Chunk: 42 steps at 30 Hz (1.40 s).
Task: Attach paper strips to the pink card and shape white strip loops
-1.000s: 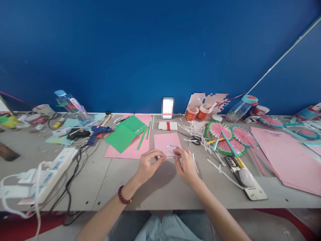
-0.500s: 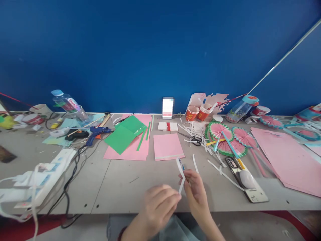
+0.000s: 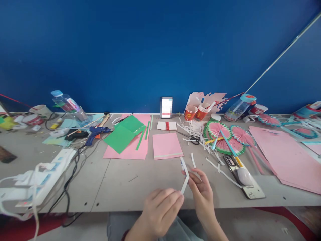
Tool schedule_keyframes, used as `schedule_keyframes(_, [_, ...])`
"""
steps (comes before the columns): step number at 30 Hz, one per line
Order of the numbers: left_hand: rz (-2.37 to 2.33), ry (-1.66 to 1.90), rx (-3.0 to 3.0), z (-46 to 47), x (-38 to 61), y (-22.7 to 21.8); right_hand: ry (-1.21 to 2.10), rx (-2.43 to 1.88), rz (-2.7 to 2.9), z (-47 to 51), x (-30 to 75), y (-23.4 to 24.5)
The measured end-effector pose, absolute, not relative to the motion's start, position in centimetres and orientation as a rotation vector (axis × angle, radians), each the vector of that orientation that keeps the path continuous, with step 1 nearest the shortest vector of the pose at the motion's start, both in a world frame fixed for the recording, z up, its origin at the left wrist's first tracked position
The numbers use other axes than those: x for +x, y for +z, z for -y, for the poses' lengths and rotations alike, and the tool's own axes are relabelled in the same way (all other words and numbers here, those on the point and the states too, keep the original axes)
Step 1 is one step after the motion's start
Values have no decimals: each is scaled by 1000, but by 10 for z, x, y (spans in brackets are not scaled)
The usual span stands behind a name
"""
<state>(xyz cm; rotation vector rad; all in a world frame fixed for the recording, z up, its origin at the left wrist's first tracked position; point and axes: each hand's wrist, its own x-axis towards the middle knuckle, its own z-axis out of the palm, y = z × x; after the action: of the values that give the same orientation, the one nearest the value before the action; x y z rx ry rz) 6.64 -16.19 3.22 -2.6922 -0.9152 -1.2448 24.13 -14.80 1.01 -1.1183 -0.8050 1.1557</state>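
A narrow white strip [image 3: 185, 183], bent at its middle, stretches between my hands above the table's front part. My left hand [image 3: 163, 209] pinches its lower end with fingertips pressed together. The fingers of my right hand [image 3: 202, 189] are closed on the strip near the bend, and its upper end sticks out past them. Just beyond the hands a pink paper square [image 3: 167, 144] lies flat, with a pale band [image 3: 168, 155] along its near edge. Another white strip [image 3: 193, 160] lies on the table behind my right hand.
Green sheets [image 3: 122, 137] on pink paper, a blue glue gun [image 3: 96, 134] and a white power strip [image 3: 50, 175] lie to the left. Rightward are scissors [image 3: 195, 140], watermelon-patterned paper fans [image 3: 228, 147], a phone [image 3: 253, 191] and pink sheets [image 3: 286, 160]. Red paper cups [image 3: 191, 112] stand behind.
Both hands have shifted slightly right and down in the view, still holding the strip. The strip's upper end now leans left, away from the bend.
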Motion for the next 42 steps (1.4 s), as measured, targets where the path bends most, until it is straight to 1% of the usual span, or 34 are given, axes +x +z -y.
schedule_keyframes(5, [851,-1200,-2691,163,70,34,1318,-1078,637,150,238,13])
schedule_keyframes(10, [790,-1063,-2645,167,72,42,1415,-1053,449,150,235,17])
schedule_keyframes(17, [671,-965,-2624,170,72,53,1454,-1046,230,152,231,31])
schedule_keyframes(23, [622,-918,-2645,168,73,55,1481,-1111,237,152,232,36])
schedule_keyframes(26, [676,-1013,-2626,164,70,57,1331,-1150,403,152,234,32])
schedule_keyframes(31, [802,-1215,-2411,162,63,58,943,-1266,855,159,237,20])
schedule_keyframes(35, [840,-1367,-2206,168,65,57,609,-1388,1083,160,235,15])
schedule_keyframes(39, [1165,-1284,-2167,164,77,62,293,-1381,1352,158,232,20])
schedule_keyframes(42, [1222,-1222,-2253,154,86,64,101,-1327,1517,156,230,24])
